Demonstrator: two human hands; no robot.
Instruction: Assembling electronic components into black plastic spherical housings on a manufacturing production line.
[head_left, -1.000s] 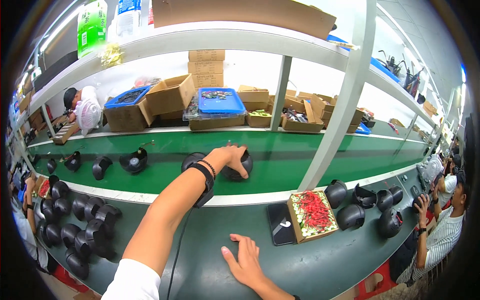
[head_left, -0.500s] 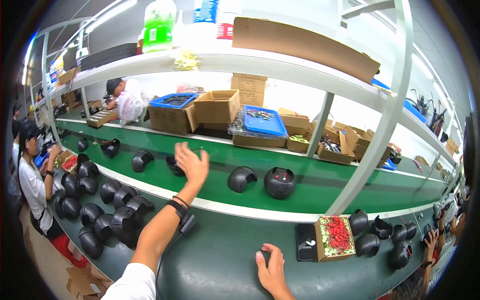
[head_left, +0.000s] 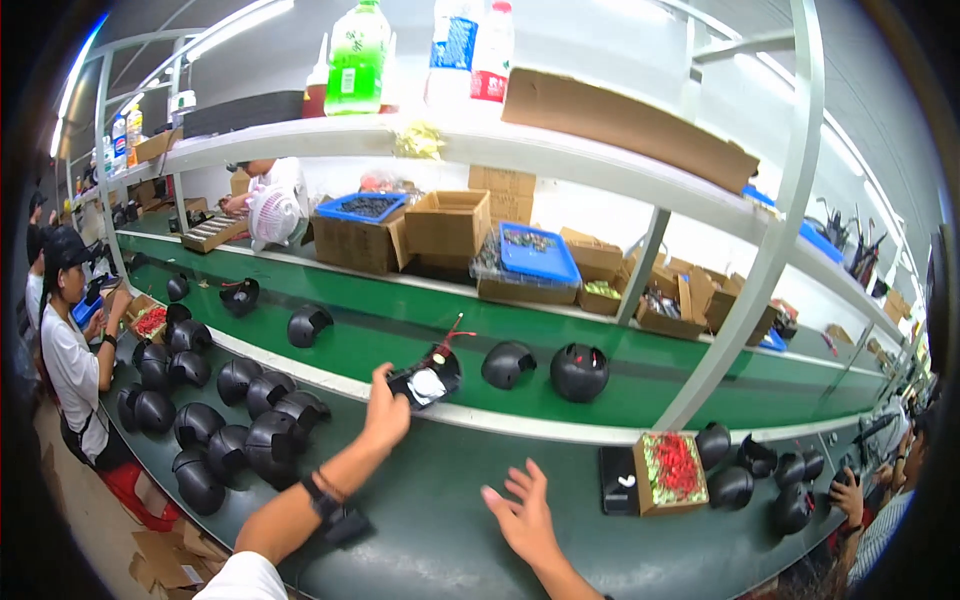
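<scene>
Black shell (head_left: 447, 374) in left hand (head_left: 386, 408), fingers closed on its near-left side; seen over the near edge of the green belt (head_left: 640, 385), by the white rail (head_left: 520, 422). Open side toward the camera, white disc (head_left: 427, 386) inside, red wires (head_left: 441, 348) standing up past the far rim. Can't tell exactly where the hidden fingertips press. Right hand (head_left: 522, 508) wide, fingers spread, holding nothing, above the middle of the table (head_left: 430, 520), well apart from the shell.

For good handling: grip by the shell wall, off the disc. Never pull on the wires; probably the easiest part to snag, so keep clear of the rail. Add right hand underneath before any turning. Keep open side up in case of a loose disc; can't tell how firmly seated.

Counts:
- shell in hand: 1
- on belt: 5 more, three toward the left end (head_left: 309, 326), two right of the held one (head_left: 580, 373)
- table, left end: about a dozen shells (head_left: 238, 380), overlapping, no exact count
- table, right end: looks like 6 (head_left: 732, 488)
- boxes with red parts: 2, one near table's far edge, right of centre (head_left: 672, 475), one at far left end (head_left: 150, 321)
- phone (head_left: 618, 480): 1, just left of the right-hand box
</scene>
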